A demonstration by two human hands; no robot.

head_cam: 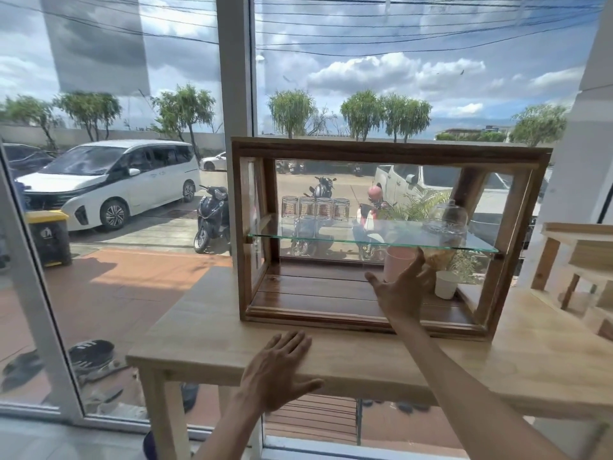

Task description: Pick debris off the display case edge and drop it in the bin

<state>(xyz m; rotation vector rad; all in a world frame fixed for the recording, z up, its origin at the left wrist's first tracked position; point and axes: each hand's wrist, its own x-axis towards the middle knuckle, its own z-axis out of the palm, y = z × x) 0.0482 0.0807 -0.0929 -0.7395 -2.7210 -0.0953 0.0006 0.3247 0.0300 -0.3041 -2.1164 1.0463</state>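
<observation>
A dark wooden display case (381, 151) with a glass shelf (331, 235) stands on a pale wooden table (205, 340) by the window. My right hand (403, 287) reaches into the case's lower compartment, fingers spread and open, just in front of a pink cup (396, 260). On the table's front edge, below the case, my left hand (277, 370) lies flat with its fingers apart. I cannot make out any debris on the case edge. No indoor bin shows in view.
Several small glasses (315, 209) stand at the shelf's back left and a glass dome (447, 217) at its right. A white pot (446, 283) sits in the lower right corner. A pale wooden rack (583, 250) stands to the right. The window is close behind.
</observation>
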